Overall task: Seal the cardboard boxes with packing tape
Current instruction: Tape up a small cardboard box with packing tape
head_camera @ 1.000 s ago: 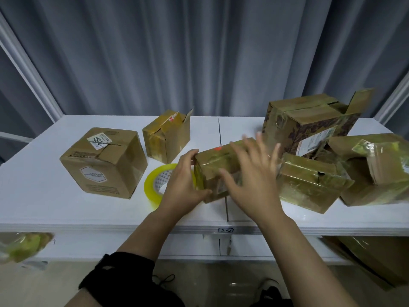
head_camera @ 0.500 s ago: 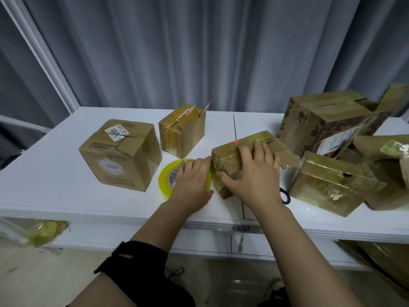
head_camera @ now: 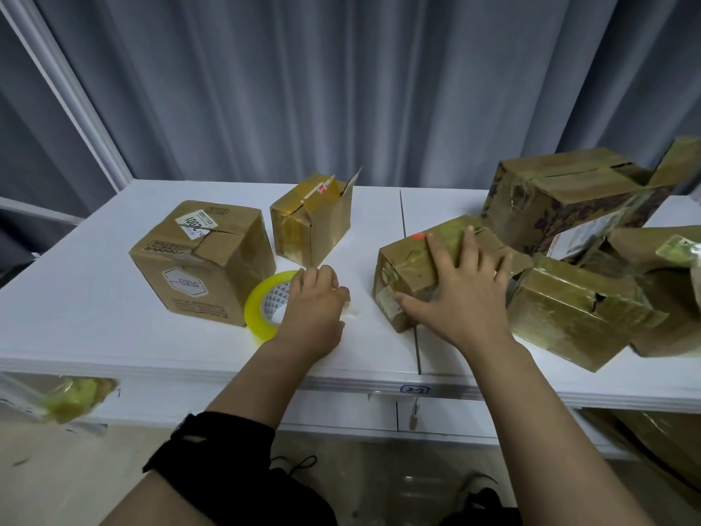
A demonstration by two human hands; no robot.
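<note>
**A:** Where are the hands?

**B:** Both are over the white surface (head_camera: 95,317). The right hand (head_camera: 464,294) lies on the taped box (head_camera: 406,267) at the middle of the frame. Its fingers are straight and spread across the top, and the thumb runs along the near face.

**A:** Is it gripping the box?

**B:** No, it only presses on it with the palm down.

**A:** And the left hand?

**B:** The left hand (head_camera: 315,305) is on the yellow tape roll (head_camera: 261,309), just left of centre, with its fingers curled over the roll's right rim. I cannot tell whether the roll lies flat or is tipped up.

**A:** What is around the roll?

**B:** The labelled box (head_camera: 201,260) stands just beside it at centre left. Behind it is a smaller box (head_camera: 311,225) with one flap raised. A strip of bare surface separates the roll from the taped box.

**A:** What about the right side?

**B:** A large patterned box (head_camera: 569,199) sits at the upper right with a flap open. Below it, a tilted tape-wrapped box (head_camera: 569,320) is just beside the one under the right hand. A grey curtain (head_camera: 341,89) hangs behind everything.
</note>
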